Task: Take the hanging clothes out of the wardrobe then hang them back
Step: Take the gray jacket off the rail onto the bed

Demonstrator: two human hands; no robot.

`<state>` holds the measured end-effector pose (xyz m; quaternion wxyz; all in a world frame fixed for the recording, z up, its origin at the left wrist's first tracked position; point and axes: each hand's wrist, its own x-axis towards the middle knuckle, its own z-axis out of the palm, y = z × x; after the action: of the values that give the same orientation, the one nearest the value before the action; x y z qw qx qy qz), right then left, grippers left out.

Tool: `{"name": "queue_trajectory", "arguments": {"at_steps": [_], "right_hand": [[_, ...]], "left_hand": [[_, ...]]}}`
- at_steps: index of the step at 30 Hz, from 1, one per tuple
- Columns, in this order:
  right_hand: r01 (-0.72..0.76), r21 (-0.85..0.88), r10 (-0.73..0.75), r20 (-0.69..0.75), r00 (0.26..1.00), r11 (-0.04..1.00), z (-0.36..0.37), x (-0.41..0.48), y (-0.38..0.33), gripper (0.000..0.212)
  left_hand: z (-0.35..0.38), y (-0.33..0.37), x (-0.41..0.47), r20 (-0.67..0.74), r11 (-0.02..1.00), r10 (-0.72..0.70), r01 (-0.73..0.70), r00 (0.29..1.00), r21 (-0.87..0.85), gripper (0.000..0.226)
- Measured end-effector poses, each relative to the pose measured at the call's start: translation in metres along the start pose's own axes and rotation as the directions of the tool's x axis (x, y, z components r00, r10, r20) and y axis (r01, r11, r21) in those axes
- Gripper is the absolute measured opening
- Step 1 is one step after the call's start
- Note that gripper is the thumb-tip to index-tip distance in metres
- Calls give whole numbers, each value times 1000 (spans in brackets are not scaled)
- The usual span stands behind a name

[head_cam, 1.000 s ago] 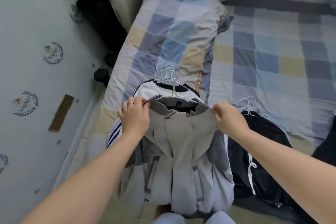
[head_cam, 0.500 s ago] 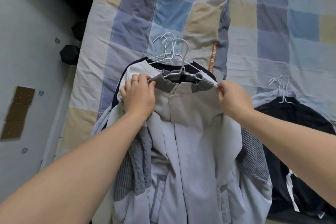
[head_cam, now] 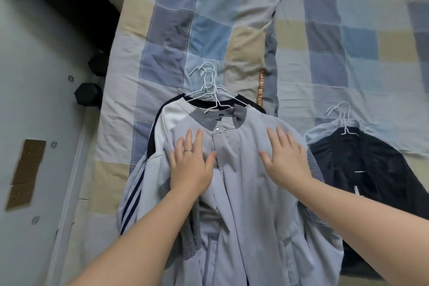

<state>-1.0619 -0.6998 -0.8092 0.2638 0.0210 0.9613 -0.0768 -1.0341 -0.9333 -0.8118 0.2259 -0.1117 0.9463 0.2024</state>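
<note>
**Head view: both grips flat on the top jacket**

We have the left grip (head_cam: 190,165) and the right grip (head_cam: 285,158) released, fingers straight and spread, pressing on the chest of the grey jacket (head_cam: 243,204). They grasp nothing. The jacket tops a stack of clothes on the bed (head_cam: 209,18), with a striped top (head_cam: 132,197) showing beneath it on the left. Its white hangers (head_cam: 209,90) bunch together at the far end. A dark pile (head_cam: 362,169) with its own hangers lies just to the right. We cannot see the wardrobe.

We judge the clothes are out and the hanging back has not begun. The main risk is the hooks. They overlap so closely that lifting one could drag its neighbours or snag them. The thin wire may also let the smooth jacket slip off a shoulder if we lift it tilted. The near ends of the stack seem to trail over the bed's edge, so a careless pull could send it sliding down.
</note>
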Motion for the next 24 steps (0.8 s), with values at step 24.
{"name": "queue_trajectory", "arguments": {"at_steps": [24], "right_hand": [[-314,187,356,-266,896,931,-125,-301,58,70]], "left_hand": [[-101,164,-213,162,818,550,-568,819,94,70]]}}
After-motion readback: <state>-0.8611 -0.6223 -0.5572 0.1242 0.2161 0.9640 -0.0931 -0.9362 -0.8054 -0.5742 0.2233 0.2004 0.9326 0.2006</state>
